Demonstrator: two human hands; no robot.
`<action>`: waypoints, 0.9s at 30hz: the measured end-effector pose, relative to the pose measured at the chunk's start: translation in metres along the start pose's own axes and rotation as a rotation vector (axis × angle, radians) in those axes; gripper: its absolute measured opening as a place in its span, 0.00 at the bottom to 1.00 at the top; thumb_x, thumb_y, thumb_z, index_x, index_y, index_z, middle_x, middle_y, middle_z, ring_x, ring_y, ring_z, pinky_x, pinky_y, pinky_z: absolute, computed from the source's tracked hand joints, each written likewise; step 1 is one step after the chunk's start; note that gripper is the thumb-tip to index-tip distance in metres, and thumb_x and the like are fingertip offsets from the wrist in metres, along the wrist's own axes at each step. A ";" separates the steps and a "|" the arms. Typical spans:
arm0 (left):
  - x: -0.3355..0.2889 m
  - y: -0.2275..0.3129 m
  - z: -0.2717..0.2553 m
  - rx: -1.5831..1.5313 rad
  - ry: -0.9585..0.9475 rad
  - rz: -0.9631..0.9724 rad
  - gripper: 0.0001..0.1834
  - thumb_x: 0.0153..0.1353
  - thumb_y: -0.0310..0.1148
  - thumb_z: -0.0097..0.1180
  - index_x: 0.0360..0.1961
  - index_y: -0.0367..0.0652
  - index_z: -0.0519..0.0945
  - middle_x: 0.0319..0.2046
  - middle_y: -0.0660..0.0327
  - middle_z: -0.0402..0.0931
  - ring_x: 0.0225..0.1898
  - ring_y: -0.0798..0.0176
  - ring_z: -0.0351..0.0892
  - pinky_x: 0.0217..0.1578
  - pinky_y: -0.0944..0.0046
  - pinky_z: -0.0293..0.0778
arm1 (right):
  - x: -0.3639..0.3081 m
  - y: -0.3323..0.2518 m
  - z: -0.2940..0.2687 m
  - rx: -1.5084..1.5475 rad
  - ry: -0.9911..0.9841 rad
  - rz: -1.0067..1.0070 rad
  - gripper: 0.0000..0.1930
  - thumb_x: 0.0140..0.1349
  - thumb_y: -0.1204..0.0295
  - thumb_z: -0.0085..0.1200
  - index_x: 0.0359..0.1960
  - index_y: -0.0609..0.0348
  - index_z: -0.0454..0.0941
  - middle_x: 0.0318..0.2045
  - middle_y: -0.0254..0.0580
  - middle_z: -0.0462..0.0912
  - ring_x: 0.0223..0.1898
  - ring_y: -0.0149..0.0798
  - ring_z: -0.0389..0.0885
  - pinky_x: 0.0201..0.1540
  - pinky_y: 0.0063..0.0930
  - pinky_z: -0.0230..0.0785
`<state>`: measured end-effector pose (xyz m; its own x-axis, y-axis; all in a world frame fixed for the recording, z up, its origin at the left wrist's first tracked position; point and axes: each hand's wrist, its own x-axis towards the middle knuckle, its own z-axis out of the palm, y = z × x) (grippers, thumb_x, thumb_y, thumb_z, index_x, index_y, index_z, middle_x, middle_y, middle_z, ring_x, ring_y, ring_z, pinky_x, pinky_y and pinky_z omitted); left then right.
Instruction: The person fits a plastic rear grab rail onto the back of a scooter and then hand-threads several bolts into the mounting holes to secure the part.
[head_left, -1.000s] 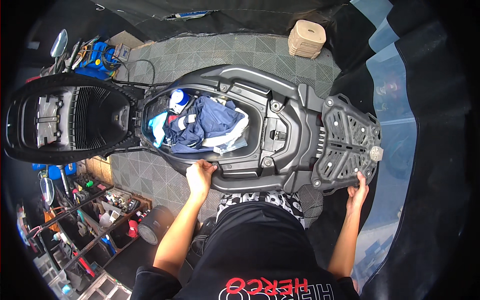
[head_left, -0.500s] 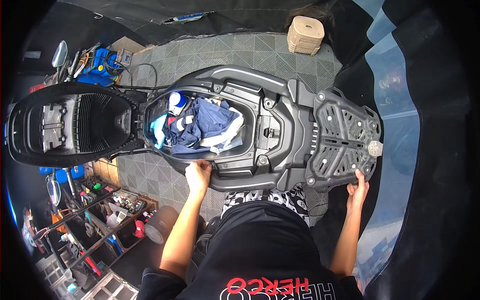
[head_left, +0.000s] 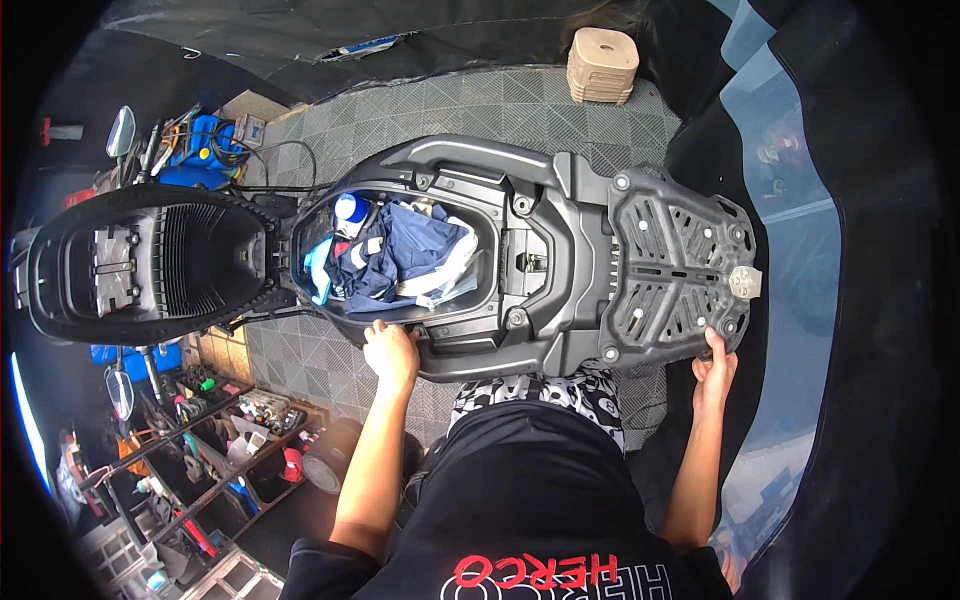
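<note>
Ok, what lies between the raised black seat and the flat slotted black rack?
In the head view, an open black storage compartment holding rumpled navy cloth and a blue-topped container, then dark plastic bodywork with a latch.

Red, white lettering (head_left: 535,572) on black shirt (head_left: 530,480)

Wide fisheye view downward from head

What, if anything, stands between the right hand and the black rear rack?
Nothing visible: the right hand is already at the black rear rack, its thumb overlapping the near edge toward the right corner. What lies beneath the rack is hidden.
</note>
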<state>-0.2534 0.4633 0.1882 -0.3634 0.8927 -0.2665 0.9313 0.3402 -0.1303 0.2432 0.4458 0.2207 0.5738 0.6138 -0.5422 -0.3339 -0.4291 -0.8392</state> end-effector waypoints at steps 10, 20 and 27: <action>0.007 0.008 -0.002 -0.141 -0.138 -0.185 0.12 0.55 0.44 0.70 0.29 0.46 0.87 0.29 0.59 0.86 0.37 0.51 0.86 0.42 0.52 0.76 | -0.002 -0.003 -0.001 0.026 -0.052 0.014 0.09 0.59 0.68 0.66 0.29 0.52 0.75 0.21 0.22 0.71 0.14 0.17 0.55 0.17 0.20 0.40; 0.000 -0.011 0.015 -0.073 0.013 -0.229 0.14 0.52 0.49 0.72 0.27 0.52 0.88 0.29 0.62 0.86 0.36 0.54 0.87 0.45 0.44 0.74 | -0.003 -0.006 0.001 0.011 -0.081 0.025 0.08 0.60 0.69 0.65 0.32 0.54 0.77 0.21 0.23 0.72 0.14 0.16 0.57 0.17 0.19 0.40; 0.007 -0.006 0.009 -0.239 -0.063 -0.268 0.13 0.52 0.48 0.73 0.27 0.51 0.89 0.28 0.62 0.86 0.35 0.54 0.87 0.41 0.50 0.76 | -0.002 -0.007 0.001 -0.026 -0.095 0.001 0.12 0.61 0.64 0.65 0.28 0.51 0.74 0.19 0.22 0.68 0.13 0.18 0.54 0.16 0.18 0.43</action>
<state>-0.2613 0.4645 0.1782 -0.5890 0.7452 -0.3125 0.7799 0.6256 0.0219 0.2438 0.4478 0.2274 0.4997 0.6727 -0.5457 -0.3146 -0.4461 -0.8379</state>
